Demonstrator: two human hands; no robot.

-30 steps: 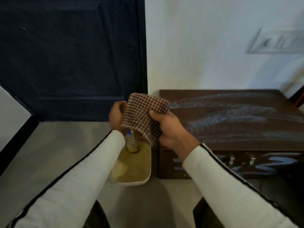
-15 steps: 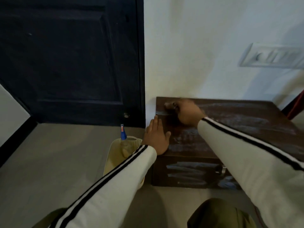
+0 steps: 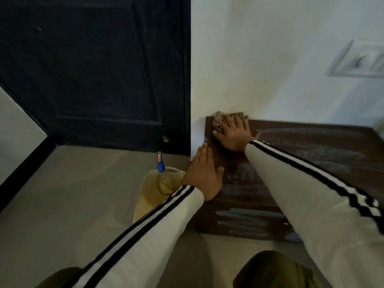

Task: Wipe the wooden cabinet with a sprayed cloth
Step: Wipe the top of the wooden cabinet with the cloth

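A low dark wooden cabinet [image 3: 311, 154] stands against the white wall, its top streaked with pale dust. My right hand [image 3: 233, 133] lies flat on a brown checked cloth [image 3: 220, 118], pressing it onto the cabinet's back left corner. My left hand [image 3: 204, 175] rests flat, fingers together, on the cabinet's front left edge and holds nothing. A clear spray bottle with a blue nozzle [image 3: 160, 166] stands in a cream plastic basket [image 3: 145, 196] on the floor just left of the cabinet.
A dark panelled door [image 3: 93, 69] fills the wall to the left, with a round stopper [image 3: 165, 139] near its base. A switch plate [image 3: 361, 59] sits on the wall at upper right. Grey floor spreads to the left. My knees show at the bottom.
Both hands held the cloth over the basket a second ago. The right hand has since carried it onto the cabinet's back left corner and spread flat, while the left settled on the cabinet's edge.
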